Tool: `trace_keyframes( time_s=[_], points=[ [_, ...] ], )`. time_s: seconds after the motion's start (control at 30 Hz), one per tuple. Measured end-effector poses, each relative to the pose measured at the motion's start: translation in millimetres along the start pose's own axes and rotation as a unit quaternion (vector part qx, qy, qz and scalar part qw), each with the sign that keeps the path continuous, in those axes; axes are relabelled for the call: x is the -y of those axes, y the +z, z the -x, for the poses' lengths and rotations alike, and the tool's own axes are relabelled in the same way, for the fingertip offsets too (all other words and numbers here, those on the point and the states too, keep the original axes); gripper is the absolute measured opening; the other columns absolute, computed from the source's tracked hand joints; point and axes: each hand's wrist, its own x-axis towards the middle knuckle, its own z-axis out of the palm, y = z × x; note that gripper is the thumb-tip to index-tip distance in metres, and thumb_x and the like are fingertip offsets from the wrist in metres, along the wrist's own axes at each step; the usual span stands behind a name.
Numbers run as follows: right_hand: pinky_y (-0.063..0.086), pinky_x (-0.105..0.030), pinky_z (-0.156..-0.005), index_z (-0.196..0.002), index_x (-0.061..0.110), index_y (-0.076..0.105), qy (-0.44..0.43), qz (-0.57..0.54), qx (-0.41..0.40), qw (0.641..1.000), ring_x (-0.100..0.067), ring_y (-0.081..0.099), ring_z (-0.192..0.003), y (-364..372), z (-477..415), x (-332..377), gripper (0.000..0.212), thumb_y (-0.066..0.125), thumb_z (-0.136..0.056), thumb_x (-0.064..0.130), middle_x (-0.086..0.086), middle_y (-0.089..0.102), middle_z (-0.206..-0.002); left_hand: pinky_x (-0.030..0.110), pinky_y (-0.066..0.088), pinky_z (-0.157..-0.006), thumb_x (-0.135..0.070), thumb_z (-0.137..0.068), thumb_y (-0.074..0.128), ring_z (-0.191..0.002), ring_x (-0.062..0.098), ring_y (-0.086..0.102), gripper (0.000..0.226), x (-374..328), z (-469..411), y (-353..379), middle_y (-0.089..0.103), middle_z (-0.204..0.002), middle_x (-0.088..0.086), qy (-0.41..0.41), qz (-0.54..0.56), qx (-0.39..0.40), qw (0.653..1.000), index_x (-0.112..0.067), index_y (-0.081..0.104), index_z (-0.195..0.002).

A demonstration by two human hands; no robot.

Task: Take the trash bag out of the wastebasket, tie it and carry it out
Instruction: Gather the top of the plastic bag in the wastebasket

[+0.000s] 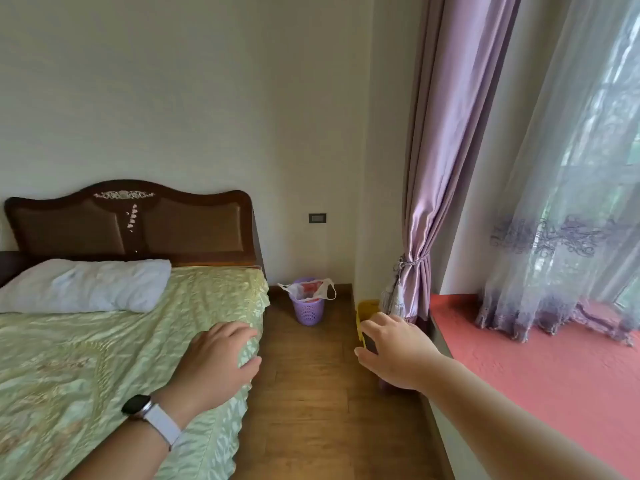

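A small purple wastebasket (308, 311) stands on the wooden floor in the far corner, between the bed and the wall. A clear trash bag (313, 289) lines it, its handles hanging over the rim, with red rubbish inside. My left hand (221, 358) is stretched forward, fingers apart, over the corner of the bed, holding nothing. Fingers spread, my right hand (394, 351) reaches forward above the floor, also with nothing in it. Both hands are well short of the wastebasket.
A bed (104, 358) with a green cover and a white pillow (90, 285) fills the left. A red window ledge (540, 368) runs along the right under purple curtains (436, 202). A yellow object (365, 313) stands by the wall behind my right hand. A strip of wooden floor (311, 393) leads to the wastebasket.
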Motion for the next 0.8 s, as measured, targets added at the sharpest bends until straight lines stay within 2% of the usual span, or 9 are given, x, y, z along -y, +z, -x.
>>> trace_keyframes(
  time_s=[0.13,0.4,0.63,0.8],
  points=[
    [0.045,-0.038,-0.1,-0.141,0.03,0.045,0.008,-0.004,0.003,1.0,-0.021,0.047,-0.124,11,-28,7,0.055,0.042,-0.094,0.058,0.005,0.05,-0.139,0.031,0.034,-0.098,-0.061,-0.078,0.034,-0.123,0.012,0.048,0.062,31,-19,6,0.055,-0.131,-0.014,0.004,0.01,-0.025,1.0,-0.029,0.056,-0.126],
    [0.042,-0.037,-0.104,-0.142,0.031,0.043,0.029,0.01,0.041,0.999,-0.02,0.044,-0.13,38,-124,45,0.054,0.042,-0.095,0.057,0.007,0.047,-0.143,0.032,0.038,-0.095,-0.054,-0.079,0.037,-0.12,0.014,0.053,0.057,107,-75,34,0.06,-0.127,-0.011,0.036,0.018,-0.019,0.999,-0.025,0.061,-0.122],
    [0.041,-0.033,-0.102,-0.138,0.03,0.047,0.044,0.006,0.024,0.999,-0.017,0.046,-0.126,54,-205,93,0.049,0.042,-0.096,0.054,0.009,0.048,-0.139,0.033,0.044,-0.087,-0.048,-0.08,0.045,-0.11,0.016,0.059,0.045,181,-126,44,0.065,-0.116,-0.011,0.027,0.054,-0.029,0.998,-0.024,0.067,-0.111],
    [0.041,-0.034,-0.103,-0.139,0.029,0.046,0.044,0.004,0.017,0.999,-0.018,0.044,-0.127,54,-250,109,0.05,0.042,-0.096,0.053,0.008,0.047,-0.14,0.035,0.045,-0.084,-0.048,-0.079,0.043,-0.109,0.018,0.06,0.047,212,-171,44,0.066,-0.116,-0.008,0.034,0.062,-0.025,0.997,-0.022,0.068,-0.109]
  ],
)
